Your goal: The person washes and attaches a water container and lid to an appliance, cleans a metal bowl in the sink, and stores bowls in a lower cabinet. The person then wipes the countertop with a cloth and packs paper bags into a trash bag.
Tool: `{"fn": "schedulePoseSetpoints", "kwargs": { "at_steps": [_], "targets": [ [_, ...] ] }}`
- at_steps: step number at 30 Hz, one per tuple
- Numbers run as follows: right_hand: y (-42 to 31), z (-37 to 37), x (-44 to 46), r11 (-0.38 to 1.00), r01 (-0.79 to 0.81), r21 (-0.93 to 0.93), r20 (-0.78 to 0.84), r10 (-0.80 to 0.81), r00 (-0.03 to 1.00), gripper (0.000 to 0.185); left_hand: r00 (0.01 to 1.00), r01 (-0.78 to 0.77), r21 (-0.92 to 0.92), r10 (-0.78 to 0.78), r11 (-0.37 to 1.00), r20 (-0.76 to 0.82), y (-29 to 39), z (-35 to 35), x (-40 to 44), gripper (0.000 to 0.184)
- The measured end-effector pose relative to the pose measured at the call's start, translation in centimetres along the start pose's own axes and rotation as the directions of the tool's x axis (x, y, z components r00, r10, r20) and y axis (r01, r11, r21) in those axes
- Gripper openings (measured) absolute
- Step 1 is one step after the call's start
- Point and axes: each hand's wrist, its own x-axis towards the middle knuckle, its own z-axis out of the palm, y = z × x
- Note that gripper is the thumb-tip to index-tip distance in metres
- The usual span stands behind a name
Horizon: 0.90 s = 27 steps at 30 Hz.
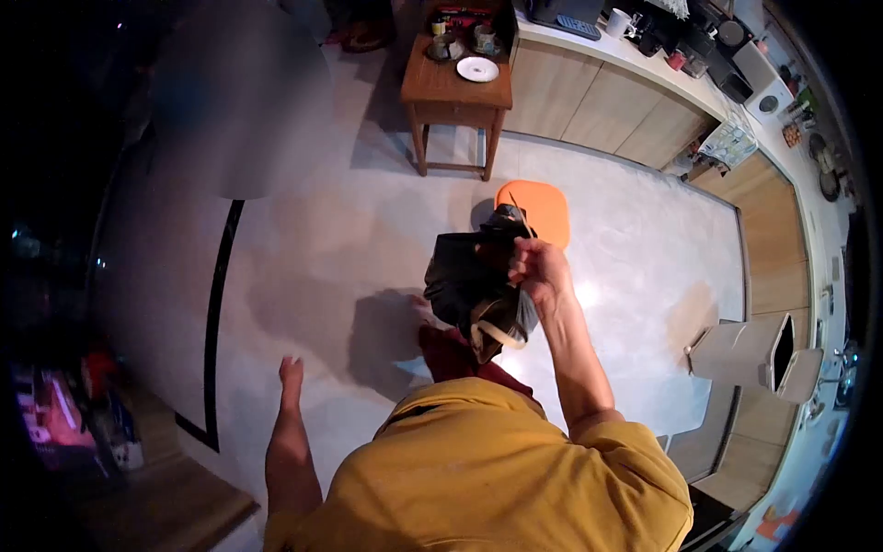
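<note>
My right hand (541, 269) is closed on a thin, light strap of a dark bag. The black bag (457, 276) hangs in front of my legs, below and to the left of that hand. A tan band (497, 333) loops out at its lower end. My left hand (292, 370) hangs low at my left side, over the floor and well apart from the bag. It is small in view, and its fingers do not show clearly.
An orange stool (547, 207) stands just beyond the bag. Farther ahead is a wooden table (457, 115) with a white plate (477, 69) and cups. A kitchen counter (635, 60) curves along the right. A light-coloured bin (736, 352) stands at right with its lid open.
</note>
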Motion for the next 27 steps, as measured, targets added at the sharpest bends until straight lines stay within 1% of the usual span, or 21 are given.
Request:
{"fn": "schedulePoseSetpoints", "kwargs": {
  "at_steps": [1,2,3,4,5,6,7,8,9,11,12,14,15,16,18,19,20,22,23,26,27],
  "targets": [
    [0.8,1.6,2.1,1.000,-0.008,0.030,0.023,0.007,1.000,0.015,0.930,-0.347,0.204,0.363,0.915,-0.048,4.7,1.8,3.8,0.038],
    [1.7,3.5,4.2,0.998,-0.020,0.059,0.055,0.017,0.998,0.015,0.947,-0.216,0.144,0.171,0.966,0.273,18.2,0.8,1.8,0.043],
    [1.9,6.3,5.5,0.997,-0.035,0.065,-0.010,0.036,0.999,0.019,0.851,-0.369,-0.268,0.439,0.890,0.288,27.0,1.0,-1.3,0.043],
    [2.3,9.7,7.3,0.996,-0.053,0.073,-0.075,0.058,0.995,0.025,0.731,-0.431,-0.370,0.559,0.823,0.391,34.8,0.8,-2.7,0.040],
    [2.2,12.0,9.5,0.995,-0.048,0.084,-0.058,0.053,0.997,0.025,0.602,-0.436,-0.502,0.656,0.747,0.454,38.8,2.4,-1.9,0.042],
    [2.8,13.8,11.6,0.993,-0.054,0.109,-0.023,0.057,0.998,0.024,0.489,-0.426,-0.580,0.716,0.694,0.497,44.4,1.2,-3.9,0.047],
    [3.1,15.9,13.4,0.990,-0.055,0.132,0.008,0.055,0.998,0.024,0.359,-0.564,-0.542,0.776,0.623,0.519,49.0,-0.4,-4.7,0.049],
    [3.0,18.0,14.6,0.989,-0.056,0.135,0.005,0.055,0.998,0.024,0.223,-0.677,-0.515,0.813,0.526,0.538,51.8,-1.5,-4.2,0.051],
    [2.3,20.1,15.6,0.987,-0.039,0.153,-0.014,0.042,0.999,0.024,0.219,-0.670,-0.527,0.817,0.523,0.533,52.7,-1.5,-1.9,0.051],
    [0.2,23.7,17.4,0.991,0.019,0.132,-0.065,-0.010,0.998,0.024,0.151,-0.723,-0.486,0.798,0.491,0.583,54.7,-0.7,2.4,0.052],
    [-0.2,24.7,19.1,0.991,0.035,0.127,-0.072,-0.026,0.997,0.024,0.137,-0.721,-0.499,0.805,0.480,0.577,55.4,-0.6,4.8,0.052],
    [-1.0,26.5,22.3,0.966,0.084,0.244,0.082,-0.107,0.991,0.012,0.083,-0.806,-0.464,0.846,0.368,0.527,57.4,-2.0,8.5,0.048],
    [-1.0,27.5,24.1,0.964,0.052,0.260,0.054,-0.068,0.996,0.013,0.123,-0.827,-0.449,0.887,0.340,0.445,58.3,-2.0,10.1,0.037],
    [-1.2,29.4,25.5,0.960,0.061,0.273,0.036,-0.074,0.997,0.013,0.107,-0.823,-0.457,0.882,0.338,0.459,59.6,-2.0,12.4,0.037],
    [-1.6,33.6,28.1,0.961,0.117,0.250,0.022,-0.127,0.992,0.016,-0.017,-0.899,-0.405,0.912,0.165,0.410,62.1,-2.2,17.2,0.029],
    [-1.8,35.2,29.9,0.954,0.102,0.282,0.153,-0.150,0.977,0.018,-0.032,-0.887,-0.442,0.940,0.130,0.341,63.2,-2.5,19.8,0.023],
    [-2.0,37.8,31.6,0.958,0.119,0.261,0.065,-0.140,0.988,0.026,-0.044,-0.890,-0.440,0.938,0.119,0.343,64.3,-3.2,22.8,0.023],
    [-2.4,43.0,35.6,0.951,0.164,0.264,-0.034,-0.161,0.986,0.025,-0.064,-0.893,-0.437,0.934,0.103,0.352,67.4,-5.2,28.6,0.021],
    [-2.9,45.5,37.4,0.948,0.176,0.265,-0.022,-0.177,0.984,0.025,-0.064,-0.891,-0.441,0.936,0.103,0.347,68.7,-5.7,31.6,0.019],
    [-5.1,51.4,42.1,0.937,0.187,0.294,0.028,-0.204,0.979,0.022,-0.093,-0.849,-0.513,0.919,0.128,0.384,74.1,-7.6,39.1,0.022],
    [-5.9,52.6,43.7,0.925,0.238,0.296,0.020,-0.255,0.967,0.022,-0.104,-0.825,-0.553,0.930,0.117,0.352,75.7,-8.0,41.1,0.023]
  ]
}}
